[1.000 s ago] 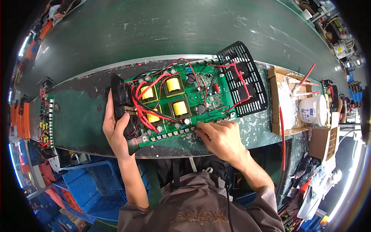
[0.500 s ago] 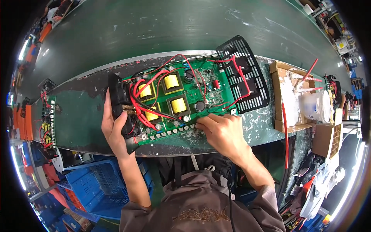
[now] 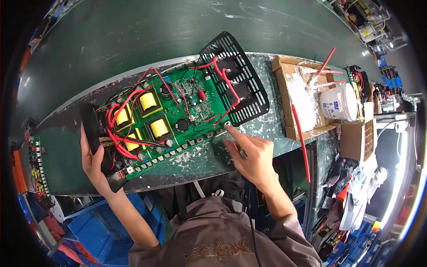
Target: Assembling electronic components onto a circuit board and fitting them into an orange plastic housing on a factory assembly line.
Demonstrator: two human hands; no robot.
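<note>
A green circuit board [image 3: 178,113] with yellow coils and red wires lies tilted on the dark green bench. A black perforated panel [image 3: 242,82] is joined to its right end by red wires, and a black block [image 3: 93,133] sits at its left end. My left hand [image 3: 91,162] grips the board's left end at the black block. My right hand [image 3: 251,155] has its index finger stretched out, the tip touching the board's lower right corner by the black panel; nothing is held in it.
A shallow cardboard tray [image 3: 302,95] with white paste, red sticks and a white tub [image 3: 339,103] stands to the right. A second green board [image 3: 33,164] lies at the far left. Blue crates [image 3: 95,227] sit below the bench edge. Cluttered boxes fill the right side.
My right hand has slid right along the board's near edge, from the row of components to its right corner, with the index finger now extended. My left hand has kept its grip.
</note>
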